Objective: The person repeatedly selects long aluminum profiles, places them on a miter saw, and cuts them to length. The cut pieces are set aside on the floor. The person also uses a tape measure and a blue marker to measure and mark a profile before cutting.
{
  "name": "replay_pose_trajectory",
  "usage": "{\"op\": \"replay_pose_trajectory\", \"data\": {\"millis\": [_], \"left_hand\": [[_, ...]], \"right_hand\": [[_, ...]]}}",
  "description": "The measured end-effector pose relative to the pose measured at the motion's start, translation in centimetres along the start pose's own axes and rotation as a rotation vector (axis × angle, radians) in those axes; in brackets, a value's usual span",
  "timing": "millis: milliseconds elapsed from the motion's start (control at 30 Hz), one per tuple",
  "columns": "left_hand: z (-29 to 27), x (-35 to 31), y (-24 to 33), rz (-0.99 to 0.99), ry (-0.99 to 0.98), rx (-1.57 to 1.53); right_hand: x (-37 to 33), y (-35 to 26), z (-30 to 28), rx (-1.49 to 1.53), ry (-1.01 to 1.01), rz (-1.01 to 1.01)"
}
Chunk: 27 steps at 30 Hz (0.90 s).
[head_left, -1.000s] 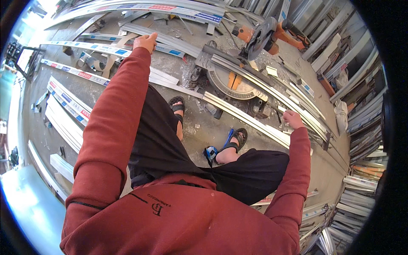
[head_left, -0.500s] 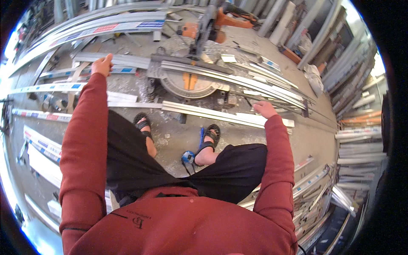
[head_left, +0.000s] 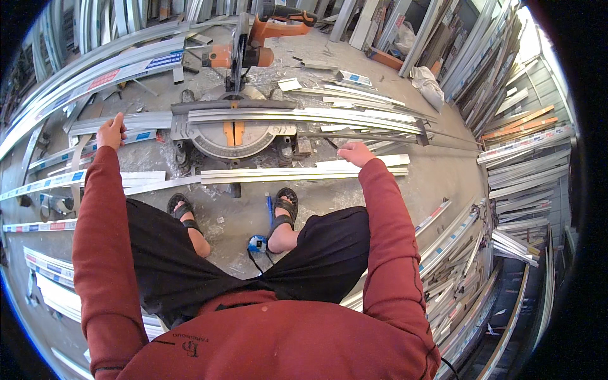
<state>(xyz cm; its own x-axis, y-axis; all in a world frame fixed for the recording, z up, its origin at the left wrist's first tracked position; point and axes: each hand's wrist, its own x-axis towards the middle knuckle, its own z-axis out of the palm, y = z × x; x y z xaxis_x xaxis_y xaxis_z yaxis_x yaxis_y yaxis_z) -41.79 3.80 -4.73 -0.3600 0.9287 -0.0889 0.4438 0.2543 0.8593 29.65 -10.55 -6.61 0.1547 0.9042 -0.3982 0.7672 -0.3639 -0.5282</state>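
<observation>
My left hand is raised at the far left with its fingers curled and thumb upward, in front of a silver metal profile lying left of the saw. What it holds, if anything, is hidden. Out to the right, my right hand is closed too, its fingertips pointing left; nothing can be made out in it. Between my hands stands a mitre saw with an orange motor and grey round base, its head raised. Long silver profiles lie across its table. Nearer me, white strips lie crosswise before my feet.
A blue tape measure lies on the floor beside my right sandal. Long profiles fill the far left. Offcuts lie right of the saw. Stacked profiles line the right side; a white sack stands before leaning lengths.
My view has turned to the right, so the saw and profiles sit further left in the picture. Both hands stay closed and have shifted only slightly relative to the saw.
</observation>
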Motion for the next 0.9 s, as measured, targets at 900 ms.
{"op": "replay_pose_trajectory", "data": {"millis": [900], "left_hand": [[-1.9, -2.9, 0.9, -0.035, 0.012, -0.089]], "right_hand": [[-0.5, -1.6, -0.1, 0.013, -0.028, 0.045]]}}
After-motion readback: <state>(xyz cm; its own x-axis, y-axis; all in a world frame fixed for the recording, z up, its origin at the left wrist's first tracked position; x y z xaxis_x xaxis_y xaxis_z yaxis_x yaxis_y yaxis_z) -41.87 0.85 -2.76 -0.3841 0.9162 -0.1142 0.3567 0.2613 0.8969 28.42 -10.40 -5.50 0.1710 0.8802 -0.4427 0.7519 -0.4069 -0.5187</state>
